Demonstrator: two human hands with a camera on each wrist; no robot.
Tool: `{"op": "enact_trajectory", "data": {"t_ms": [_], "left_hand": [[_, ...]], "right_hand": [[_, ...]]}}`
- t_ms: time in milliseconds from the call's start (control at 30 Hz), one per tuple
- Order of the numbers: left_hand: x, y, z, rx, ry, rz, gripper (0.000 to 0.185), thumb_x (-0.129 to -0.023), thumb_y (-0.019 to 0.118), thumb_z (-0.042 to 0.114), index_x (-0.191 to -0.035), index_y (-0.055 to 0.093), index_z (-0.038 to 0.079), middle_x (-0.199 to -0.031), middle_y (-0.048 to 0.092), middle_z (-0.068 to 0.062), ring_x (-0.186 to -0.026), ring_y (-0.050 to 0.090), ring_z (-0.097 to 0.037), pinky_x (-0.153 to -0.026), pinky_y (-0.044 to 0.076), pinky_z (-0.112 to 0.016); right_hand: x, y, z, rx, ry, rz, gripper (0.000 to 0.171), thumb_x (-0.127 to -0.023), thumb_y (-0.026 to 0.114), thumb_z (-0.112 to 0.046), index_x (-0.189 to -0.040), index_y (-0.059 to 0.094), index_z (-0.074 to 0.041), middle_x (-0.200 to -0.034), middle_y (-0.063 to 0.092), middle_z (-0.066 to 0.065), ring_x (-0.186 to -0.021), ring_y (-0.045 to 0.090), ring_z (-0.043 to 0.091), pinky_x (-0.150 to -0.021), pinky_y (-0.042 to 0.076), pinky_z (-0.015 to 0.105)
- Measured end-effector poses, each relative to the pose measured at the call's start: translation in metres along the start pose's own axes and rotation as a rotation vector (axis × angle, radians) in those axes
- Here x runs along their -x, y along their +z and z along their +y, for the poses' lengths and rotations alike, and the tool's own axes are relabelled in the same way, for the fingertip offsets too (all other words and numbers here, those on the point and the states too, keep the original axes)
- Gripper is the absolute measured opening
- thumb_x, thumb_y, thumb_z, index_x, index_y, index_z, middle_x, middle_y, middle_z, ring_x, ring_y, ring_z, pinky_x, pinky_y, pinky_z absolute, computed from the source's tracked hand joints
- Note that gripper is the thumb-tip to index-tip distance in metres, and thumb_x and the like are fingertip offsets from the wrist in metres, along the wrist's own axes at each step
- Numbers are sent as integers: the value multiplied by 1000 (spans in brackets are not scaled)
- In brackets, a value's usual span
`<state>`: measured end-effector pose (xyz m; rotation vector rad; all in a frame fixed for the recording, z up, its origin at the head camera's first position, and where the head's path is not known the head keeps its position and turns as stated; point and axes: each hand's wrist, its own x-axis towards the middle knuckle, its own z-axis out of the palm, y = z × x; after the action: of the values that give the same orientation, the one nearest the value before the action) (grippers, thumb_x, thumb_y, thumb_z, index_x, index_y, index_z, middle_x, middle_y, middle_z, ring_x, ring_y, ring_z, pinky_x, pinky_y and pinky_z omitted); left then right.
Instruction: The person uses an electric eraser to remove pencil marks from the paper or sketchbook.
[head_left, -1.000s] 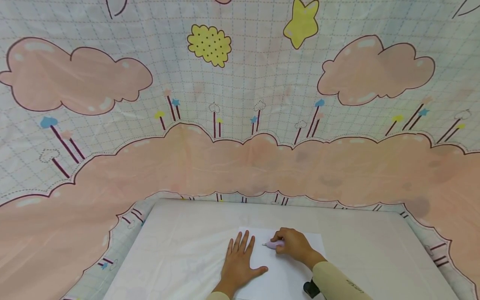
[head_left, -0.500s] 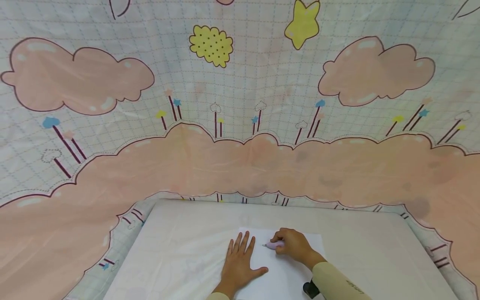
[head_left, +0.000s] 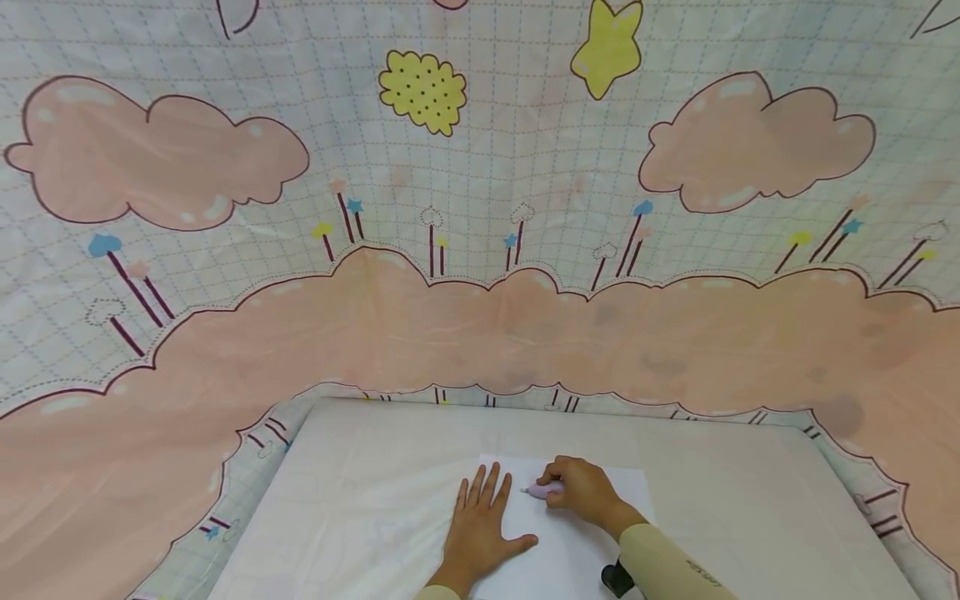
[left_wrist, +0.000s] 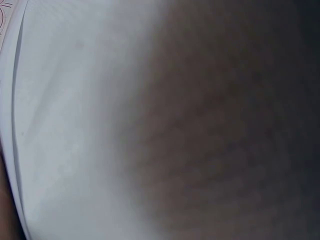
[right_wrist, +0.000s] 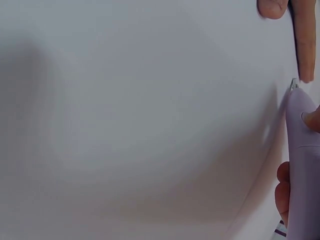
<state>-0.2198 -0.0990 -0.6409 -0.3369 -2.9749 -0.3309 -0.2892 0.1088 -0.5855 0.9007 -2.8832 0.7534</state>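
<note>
Fingers (head_left: pixel 558 482) of right hand (head_left: pixel 581 493) pinching lilac plastic pen (head_left: pixel 542 490), nudged slightly leftward across white paper sheet (head_left: pixel 570 550); left hand (head_left: pixel 480 525) flat, holding nothing.

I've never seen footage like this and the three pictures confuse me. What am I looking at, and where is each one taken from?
No machine here: a person works with two bare hands, wearing three cameras. The wide picture comes from the head, looking down at a white table before a cartoon cloud backdrop. On the table lies a sheet of paper. The left hand rests flat on it, fingers spread. The right hand grips a lilac pen, its tip at the paper. The right wrist picture shows that pen close up; the left wrist picture is mostly blur.
</note>
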Motion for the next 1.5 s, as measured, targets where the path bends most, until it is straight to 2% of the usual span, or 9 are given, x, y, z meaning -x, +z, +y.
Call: {"op": "enact_trajectory", "data": {"t_ms": [167, 433, 600, 867, 1267, 1500], "left_hand": [[-1, -1, -1, -21, -11, -19, 107, -76, 34, 91, -155, 33, 19, -165, 17, -5, -153, 12, -28, -122, 15, -53], [1, -2, -1, -15, -9, -9, 106, -76, 37, 90, -154, 34, 18, -165, 19, -5, -152, 14, -28, -122, 15, -53], [0, -1, 0, -11, -7, -12, 107, -76, 35, 91, -155, 32, 19, -165, 18, -4, -153, 12, -28, -122, 14, -53], [1, 0, 3, 5, 12, 11, 106, -76, 35, 90, -154, 35, 18, -165, 19, -5, -152, 14, -29, -121, 15, -54], [2, 4, 0, -26, 20, 43, 107, -76, 33, 91, -153, 37, 17, -164, 23, -7, -151, 18, -30, -120, 18, -55], [2, -2, 1, -20, 6, 2, 106, -77, 35, 90, -154, 34, 18, -164, 20, -6, -152, 14, -29, -121, 16, -54]], "right_hand": [[4, -4, 2, -2, 16, 8, 18, -71, 80, -14, -87, 76, -20, -83, 64, -14, -78, 62, 6, -73, 56, 31], [7, -9, 6, -13, 44, -12, 18, -72, 82, -13, -88, 76, -21, -85, 65, -15, -79, 60, 5, -75, 55, 31], [5, -8, 6, -10, 26, -9, 17, -73, 80, -14, -88, 76, -21, -84, 64, -15, -78, 60, 3, -74, 55, 30], [2, -3, 0, -14, -14, -1, 19, -70, 79, -12, -88, 77, -18, -83, 64, -13, -75, 59, 4, -70, 54, 28], [10, -8, 3, -13, 36, -3, 17, -71, 79, -13, -87, 76, -19, -83, 64, -15, -77, 60, 4, -73, 55, 30], [7, -6, 3, -29, 0, 0, 17, -72, 79, -11, -87, 76, -18, -83, 64, -13, -77, 60, 5, -72, 55, 29]]}}
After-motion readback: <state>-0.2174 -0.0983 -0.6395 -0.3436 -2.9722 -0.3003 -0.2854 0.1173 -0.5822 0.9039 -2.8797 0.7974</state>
